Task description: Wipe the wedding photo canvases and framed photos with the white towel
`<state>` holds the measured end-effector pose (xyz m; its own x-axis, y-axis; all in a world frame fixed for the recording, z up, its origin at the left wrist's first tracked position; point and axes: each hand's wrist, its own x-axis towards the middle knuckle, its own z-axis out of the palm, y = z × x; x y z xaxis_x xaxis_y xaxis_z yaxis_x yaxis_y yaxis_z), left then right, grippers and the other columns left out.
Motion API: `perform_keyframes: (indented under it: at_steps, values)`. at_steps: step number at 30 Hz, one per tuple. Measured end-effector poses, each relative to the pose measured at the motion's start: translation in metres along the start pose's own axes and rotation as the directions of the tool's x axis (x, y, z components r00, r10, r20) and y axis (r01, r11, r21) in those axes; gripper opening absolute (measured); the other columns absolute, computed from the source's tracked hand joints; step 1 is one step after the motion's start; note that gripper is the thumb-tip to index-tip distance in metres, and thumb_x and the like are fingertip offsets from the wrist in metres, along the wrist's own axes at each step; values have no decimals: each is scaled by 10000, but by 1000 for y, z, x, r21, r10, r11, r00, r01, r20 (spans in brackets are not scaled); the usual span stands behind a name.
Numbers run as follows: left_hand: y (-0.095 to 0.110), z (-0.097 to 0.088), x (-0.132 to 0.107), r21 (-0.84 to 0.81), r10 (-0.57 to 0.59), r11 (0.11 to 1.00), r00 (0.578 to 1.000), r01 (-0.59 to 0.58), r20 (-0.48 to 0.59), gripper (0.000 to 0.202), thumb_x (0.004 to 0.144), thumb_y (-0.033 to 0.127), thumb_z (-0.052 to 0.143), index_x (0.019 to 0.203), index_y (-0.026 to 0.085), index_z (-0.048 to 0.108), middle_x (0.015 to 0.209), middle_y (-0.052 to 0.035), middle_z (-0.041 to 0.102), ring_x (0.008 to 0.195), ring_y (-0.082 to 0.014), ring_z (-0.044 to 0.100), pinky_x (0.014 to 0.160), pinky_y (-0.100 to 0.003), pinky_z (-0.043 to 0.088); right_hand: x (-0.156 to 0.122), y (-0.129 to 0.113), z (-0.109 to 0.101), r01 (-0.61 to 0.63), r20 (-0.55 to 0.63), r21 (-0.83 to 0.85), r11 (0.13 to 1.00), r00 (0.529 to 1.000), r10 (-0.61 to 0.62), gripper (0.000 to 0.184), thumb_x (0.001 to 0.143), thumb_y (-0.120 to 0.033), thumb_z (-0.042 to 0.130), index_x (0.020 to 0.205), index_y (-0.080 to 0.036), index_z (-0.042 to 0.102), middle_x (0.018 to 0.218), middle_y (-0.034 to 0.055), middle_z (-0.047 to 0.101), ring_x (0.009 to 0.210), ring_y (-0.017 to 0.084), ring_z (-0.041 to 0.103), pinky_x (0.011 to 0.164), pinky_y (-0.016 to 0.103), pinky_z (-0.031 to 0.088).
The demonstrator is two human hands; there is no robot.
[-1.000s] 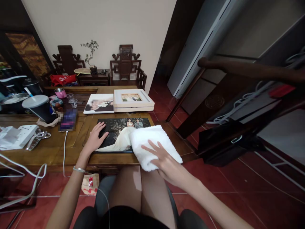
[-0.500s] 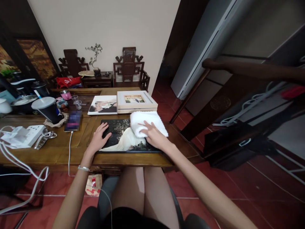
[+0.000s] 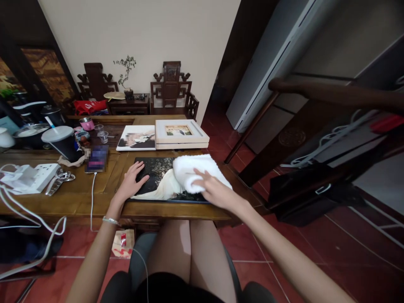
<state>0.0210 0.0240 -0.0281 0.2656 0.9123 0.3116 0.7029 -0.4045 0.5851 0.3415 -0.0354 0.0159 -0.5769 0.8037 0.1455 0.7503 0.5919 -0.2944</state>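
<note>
A large dark photo print (image 3: pixel 156 179) of a couple lies flat on the wooden table (image 3: pixel 78 198) in front of me. My left hand (image 3: pixel 131 184) rests flat on its left edge, fingers spread. My right hand (image 3: pixel 212 189) lies flat, fingers stretched out, pressing a folded white towel (image 3: pixel 194 169) onto the right part of the print. The towel hides the upper right of the picture.
Behind the print lie a smaller photo print (image 3: pixel 136 138) and a boxed white frame (image 3: pixel 180 133). To the left are a phone (image 3: pixel 96 159) on a cable, a lidded cup (image 3: pixel 61 143), a power strip (image 3: pixel 42 176) and small jars. Carved chairs stand by the far wall.
My right hand slid the towel from the table's near right edge up onto the print, then back a little toward me. My left hand stayed on the print's left edge.
</note>
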Motion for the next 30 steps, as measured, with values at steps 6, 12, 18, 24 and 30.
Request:
perform_keyframes:
  at_steps: [6, 12, 18, 24, 30]
  values:
    - [0, 0, 0, -30, -41, 999, 999, 40, -32, 497, 851, 446, 555, 1285, 205, 554, 1441, -118, 471, 1386, -259, 350, 1131, -525, 258, 57, 38, 9, -148, -73, -143, 979, 988, 139, 593, 685, 79, 376, 1210, -88, 593, 1338, 215, 543, 1397, 323, 293, 1087, 613, 264]
    - [2, 0, 1, -8, 31, 999, 998, -32, -58, 474, 858, 434, 539, 1254, 177, 583, 1411, -128, 506, 1375, -252, 376, 1135, -474, 289, -9, 7, 24, 19, -85, -110, 994, 996, -29, 560, 608, 89, 389, 1035, -154, 658, 1479, 136, 406, 1441, 315, 150, 1103, 653, 212]
    - [5, -2, 1, 2, 50, 999, 996, -50, -71, 500, 862, 441, 535, 1255, 137, 584, 1396, -140, 520, 1362, -249, 401, 1131, -433, 321, -47, -21, 19, 114, -39, -83, 990, 992, -118, 497, 581, 92, 378, 903, -164, 656, 1478, 108, 415, 1441, 304, 147, 1127, 619, 209]
    - [4, -2, -1, -7, 21, 1000, 998, -21, -67, 502, 849, 460, 554, 1253, 165, 590, 1380, -121, 540, 1366, -253, 394, 1139, -457, 307, 24, 14, 9, -31, -17, -114, 993, 999, 29, 554, 648, 80, 389, 1096, -124, 643, 1429, 170, 464, 1408, 333, 262, 1087, 626, 264]
    - [6, -3, -2, -46, -15, 999, 996, 11, -92, 505, 820, 460, 596, 1223, 156, 620, 1356, -121, 563, 1350, -255, 419, 1134, -449, 328, 62, 30, 12, -135, -69, -172, 976, 990, 125, 582, 701, 70, 390, 1212, -124, 590, 1331, 182, 553, 1388, 314, 315, 1083, 612, 267]
